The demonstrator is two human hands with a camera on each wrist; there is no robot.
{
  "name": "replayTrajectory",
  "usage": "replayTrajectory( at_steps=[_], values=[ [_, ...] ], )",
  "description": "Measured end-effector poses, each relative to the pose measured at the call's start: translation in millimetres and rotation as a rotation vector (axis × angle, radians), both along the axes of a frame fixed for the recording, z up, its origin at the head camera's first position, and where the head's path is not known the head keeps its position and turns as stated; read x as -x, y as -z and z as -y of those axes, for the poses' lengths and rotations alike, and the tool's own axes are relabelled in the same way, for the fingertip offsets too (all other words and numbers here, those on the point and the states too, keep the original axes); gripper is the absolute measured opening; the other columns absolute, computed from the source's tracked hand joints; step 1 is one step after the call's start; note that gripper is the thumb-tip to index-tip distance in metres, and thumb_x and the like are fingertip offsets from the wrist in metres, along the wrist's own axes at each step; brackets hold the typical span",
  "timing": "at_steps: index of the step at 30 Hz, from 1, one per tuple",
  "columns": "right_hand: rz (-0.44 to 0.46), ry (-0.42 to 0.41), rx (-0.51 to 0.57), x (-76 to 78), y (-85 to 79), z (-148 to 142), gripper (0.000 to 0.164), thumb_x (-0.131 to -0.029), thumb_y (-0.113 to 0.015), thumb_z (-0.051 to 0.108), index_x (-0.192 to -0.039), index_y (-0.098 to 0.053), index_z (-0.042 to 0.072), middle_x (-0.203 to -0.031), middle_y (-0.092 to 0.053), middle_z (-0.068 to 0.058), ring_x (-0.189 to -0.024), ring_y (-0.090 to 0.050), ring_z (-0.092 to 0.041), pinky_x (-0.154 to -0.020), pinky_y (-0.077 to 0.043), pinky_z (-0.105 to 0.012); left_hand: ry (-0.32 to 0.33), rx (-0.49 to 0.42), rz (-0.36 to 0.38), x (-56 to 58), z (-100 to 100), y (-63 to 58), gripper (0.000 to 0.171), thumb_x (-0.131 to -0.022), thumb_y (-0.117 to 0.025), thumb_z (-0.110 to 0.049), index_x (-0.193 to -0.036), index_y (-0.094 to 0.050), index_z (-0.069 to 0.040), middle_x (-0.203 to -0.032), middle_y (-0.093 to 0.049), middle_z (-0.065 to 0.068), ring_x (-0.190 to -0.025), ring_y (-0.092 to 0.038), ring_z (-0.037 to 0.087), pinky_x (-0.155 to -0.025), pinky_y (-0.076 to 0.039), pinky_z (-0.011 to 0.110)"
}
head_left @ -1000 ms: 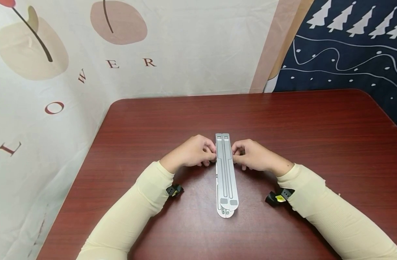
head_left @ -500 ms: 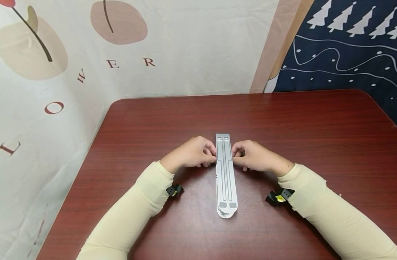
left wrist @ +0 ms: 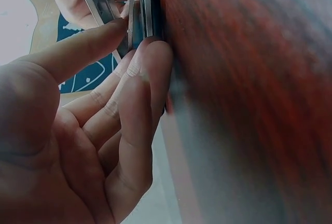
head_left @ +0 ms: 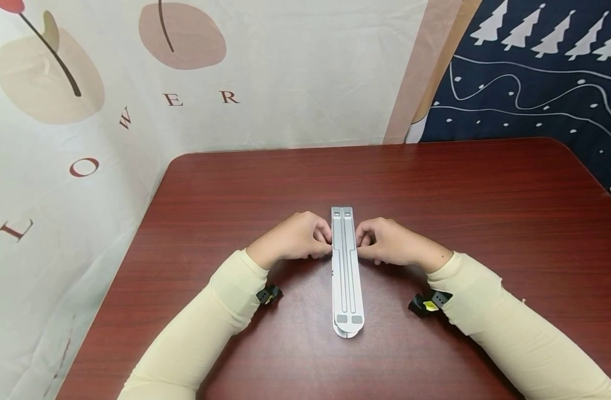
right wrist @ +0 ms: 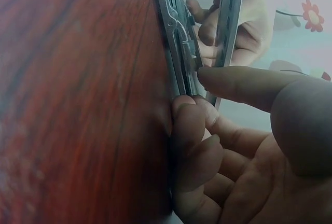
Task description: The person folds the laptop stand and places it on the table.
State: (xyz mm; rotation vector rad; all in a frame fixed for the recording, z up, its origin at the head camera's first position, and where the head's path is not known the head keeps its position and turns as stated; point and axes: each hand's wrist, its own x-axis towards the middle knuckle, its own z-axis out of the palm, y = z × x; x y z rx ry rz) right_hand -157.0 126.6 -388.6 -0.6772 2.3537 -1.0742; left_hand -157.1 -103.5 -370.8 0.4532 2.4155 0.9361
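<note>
A folded silver laptop stand (head_left: 345,272) lies lengthwise on the table between the two hands, its rounded end with grey pads toward me. My left hand (head_left: 300,236) grips its left side; in the left wrist view the thumb reaches into the gap between the metal bars (left wrist: 148,6), while curled fingers (left wrist: 158,60) hold the bars' lower edge. From the other side my right hand (head_left: 387,241) pinches it likewise, with the thumb (right wrist: 233,81) between upper and lower bars (right wrist: 179,42) and the fingers beneath. The upper bars mostly cover the lower ones in the head view.
The reddish-brown wooden table (head_left: 235,183) spreads around the stand. Behind it hang a pale printed cloth (head_left: 295,66) and a dark blue cloth (head_left: 515,100) with white trees. Black wrist cameras (head_left: 269,294) are strapped over the cream sleeves (head_left: 235,291).
The near end of the upper bars has come down and slightly left, now covering more of the lower bars. Both hands keep their hold, having shifted slightly toward me.
</note>
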Motion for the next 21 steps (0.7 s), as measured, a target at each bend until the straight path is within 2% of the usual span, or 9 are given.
replayTrajectory(
  at_steps=[13,21],
  values=[
    [-0.017,-0.026,-0.015,0.1,-0.2,0.9,0.013,-0.085,-0.075,0.012,-0.083,-0.063,0.008,-0.064,-0.061,0.003,-0.048,-0.054,-0.009,-0.050,-0.043,-0.022,0.025,0.080,-0.066,-1.2,1.1,-0.3,0.013,-0.081,-0.078,-0.016,-0.089,-0.068,-0.014,-0.068,-0.071,-0.007,-0.057,-0.064,0.009,-0.059,-0.050,0.024],
    [-0.078,-0.055,-0.021,0.9,2.6,-0.9,0.014,-0.083,-0.076,0.012,-0.082,-0.062,0.008,-0.066,-0.060,0.002,-0.050,-0.054,-0.006,-0.052,-0.045,-0.023,0.056,0.135,-0.060,-1.9,-0.4,-5.3,0.017,-0.081,-0.081,-0.019,-0.092,-0.068,-0.013,-0.068,-0.071,-0.010,-0.059,-0.066,0.009,-0.062,-0.049,0.025]
  ],
)
